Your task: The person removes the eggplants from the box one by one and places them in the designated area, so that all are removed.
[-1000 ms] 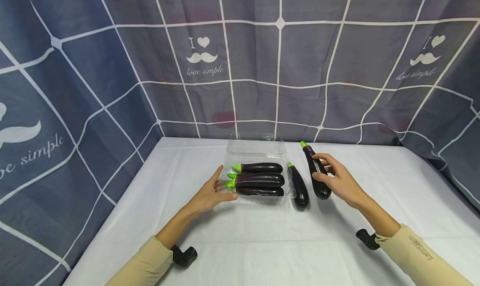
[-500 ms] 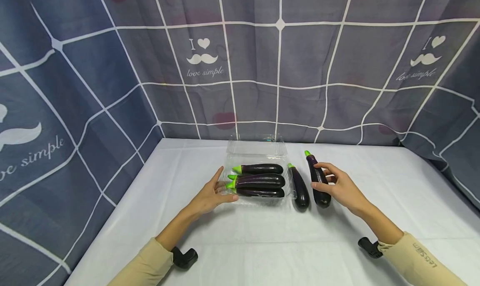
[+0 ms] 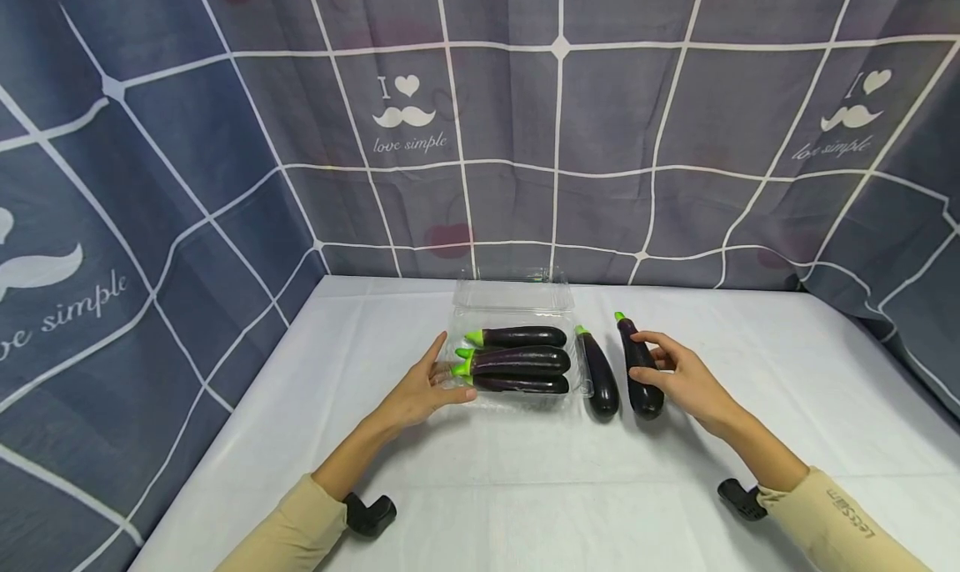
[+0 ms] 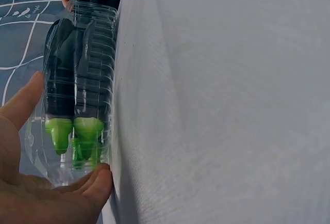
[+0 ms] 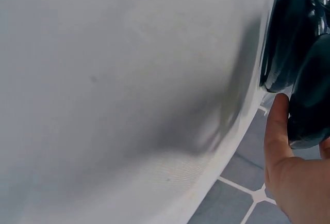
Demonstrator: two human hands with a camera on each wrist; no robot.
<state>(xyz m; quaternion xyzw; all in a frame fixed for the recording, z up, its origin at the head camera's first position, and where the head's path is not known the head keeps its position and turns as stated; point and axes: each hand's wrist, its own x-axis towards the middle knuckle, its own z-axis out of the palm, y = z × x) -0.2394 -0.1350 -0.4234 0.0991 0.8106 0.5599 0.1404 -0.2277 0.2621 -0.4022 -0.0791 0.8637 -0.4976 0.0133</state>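
A clear plastic clamshell box [image 3: 513, 295] lies with its lid folded back and holds several dark purple eggplants [image 3: 521, 359] with green stems. My left hand [image 3: 423, 393] spans the box's left end, thumb and straight fingers spread around it; in the left wrist view the fingertips [image 4: 100, 180] touch the clear wall. Another eggplant [image 3: 597, 373] lies slantwise along the box's right side. To its right, my right hand [image 3: 686, 380] holds an eggplant [image 3: 637, 363] between thumb and fingers, stem pointing away. Whether this eggplant touches the table cannot be told.
A white cloth [image 3: 525, 489] covers the table. Grey-blue curtains [image 3: 502, 138] with white lines hang behind and at both sides. Black wrist cameras [image 3: 369, 516] sit at both sleeve cuffs.
My right hand has brought its eggplant nearer to me and slightly right, turning it a little straighter. The left hand and the box stay where they were.
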